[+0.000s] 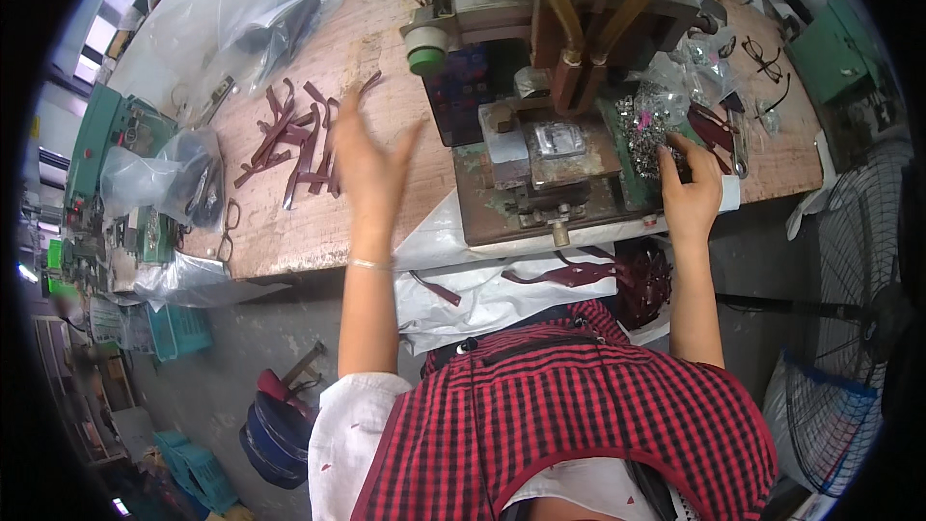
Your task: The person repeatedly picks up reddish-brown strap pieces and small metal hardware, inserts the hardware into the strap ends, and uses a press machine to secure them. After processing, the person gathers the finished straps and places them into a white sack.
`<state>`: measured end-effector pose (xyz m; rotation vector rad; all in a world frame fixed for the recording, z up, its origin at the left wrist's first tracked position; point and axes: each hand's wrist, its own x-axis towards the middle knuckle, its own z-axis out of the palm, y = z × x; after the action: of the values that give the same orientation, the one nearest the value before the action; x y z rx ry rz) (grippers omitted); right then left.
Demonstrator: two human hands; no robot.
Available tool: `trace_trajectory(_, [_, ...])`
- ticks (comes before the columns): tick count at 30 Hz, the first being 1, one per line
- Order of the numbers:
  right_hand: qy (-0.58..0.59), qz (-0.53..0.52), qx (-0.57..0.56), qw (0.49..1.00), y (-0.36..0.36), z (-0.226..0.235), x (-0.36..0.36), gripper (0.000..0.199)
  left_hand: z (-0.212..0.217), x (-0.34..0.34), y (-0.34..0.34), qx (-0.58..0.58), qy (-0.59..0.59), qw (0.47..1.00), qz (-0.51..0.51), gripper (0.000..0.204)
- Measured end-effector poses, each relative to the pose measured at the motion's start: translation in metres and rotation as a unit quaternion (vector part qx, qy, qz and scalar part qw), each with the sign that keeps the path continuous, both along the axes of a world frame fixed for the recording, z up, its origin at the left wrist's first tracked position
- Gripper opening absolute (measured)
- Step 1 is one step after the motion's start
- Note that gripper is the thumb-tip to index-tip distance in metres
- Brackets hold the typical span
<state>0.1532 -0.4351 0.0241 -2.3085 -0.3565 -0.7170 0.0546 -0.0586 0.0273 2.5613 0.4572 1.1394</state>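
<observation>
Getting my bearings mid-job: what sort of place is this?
Probably an eyewear workshop: a bench-top machine stands mid-view, dark-red strips resembling temple arms lie to its left, and dark-framed glasses lie to its right.

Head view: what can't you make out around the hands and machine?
Head: left hand, blurred; contact with the strips unclear.
Head: right hand, its own fingers hide whether it holds metal bits, themselves too small to tell apart.
Head: machine, top cut off by upper edge.
</observation>
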Motion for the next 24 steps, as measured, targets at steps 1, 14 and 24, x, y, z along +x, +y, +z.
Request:
trace_trajectory(1, [0.003,0.017,0.014,1.000,0.003,0.001,0.000,0.022,0.007,0.013,-0.020,-0.071,-0.027,0.994,-0.077,0.100])
trace_trajectory(14, [0.090,0.053,0.145,0.984,-0.034,-0.011,-0.035,0.017,-0.029,0.091,-0.053,-0.072,-0.146,0.986,-0.031,0.086])
trace_trajectory(24, [0.123,0.070,0.225,0.964,-0.066,-0.034,-0.089,0.013,-0.012,-0.021,-0.045,-0.081,-0.169,0.982,-0.040,0.070])
